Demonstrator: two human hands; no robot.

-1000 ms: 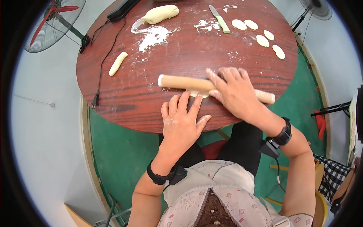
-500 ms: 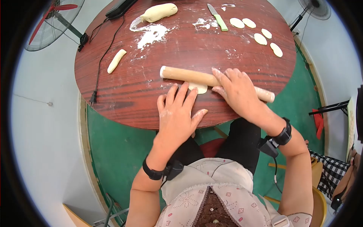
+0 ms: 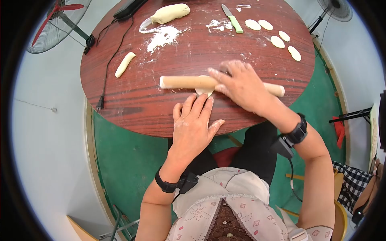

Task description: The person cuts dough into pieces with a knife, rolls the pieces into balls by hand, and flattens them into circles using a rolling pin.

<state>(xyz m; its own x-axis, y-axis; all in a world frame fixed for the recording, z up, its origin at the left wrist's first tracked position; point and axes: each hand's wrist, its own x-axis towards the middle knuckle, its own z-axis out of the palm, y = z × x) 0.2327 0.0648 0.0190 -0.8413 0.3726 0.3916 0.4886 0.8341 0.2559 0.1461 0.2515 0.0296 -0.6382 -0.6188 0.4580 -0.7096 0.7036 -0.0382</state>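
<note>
A person's right hand (image 3: 242, 86), palm down with fingers spread, presses on a pale wooden cylindrical rolling pin (image 3: 183, 82) laid crosswise near the near edge of a round, dark red wood-grain counter (image 3: 136, 94). The left hand (image 3: 193, 124) lies open, fingers fanned, its fingertips at the near edge of a thin, pale dough disc (image 3: 204, 91) that shows on both sides of the pin.

To the left sits a short, pale dough strip (image 3: 125, 64), just beside a black cable (image 3: 107, 72) ending in a plug near the counter's edge. At the far side, a thick, pale dough log (image 3: 171, 13) rests next to a patch of scattered white flour (image 3: 163, 39). Right of it lies a knife with a light green handle (image 3: 235, 25), its blade pointing away from the person, and farther right are five flat, pale dough rounds (image 3: 277, 41), spaced in a loose group.
</note>
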